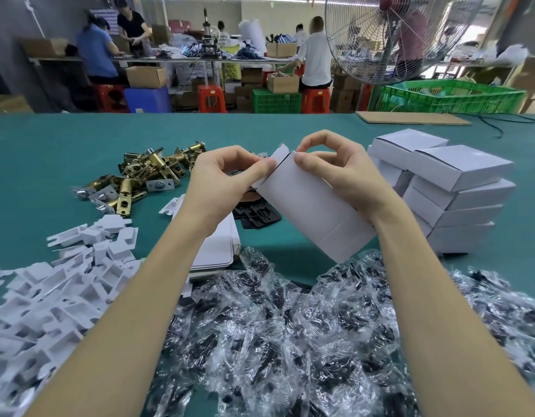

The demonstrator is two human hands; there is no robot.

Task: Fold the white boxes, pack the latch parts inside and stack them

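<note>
Above green table (79, 139): both hands (227, 173) (335, 173) pinch white box (314, 212) flap edge.

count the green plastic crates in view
2: a small green crate between two red stools at centre back, and a large green crate at right below the fan. More may be hidden behind clutter.

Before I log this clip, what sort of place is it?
Most likely a hardware packing workshop: a pile of brass latch bolts on a teal-covered table, stacked folded white cardboard boxes, and workers among cartons behind.
</note>
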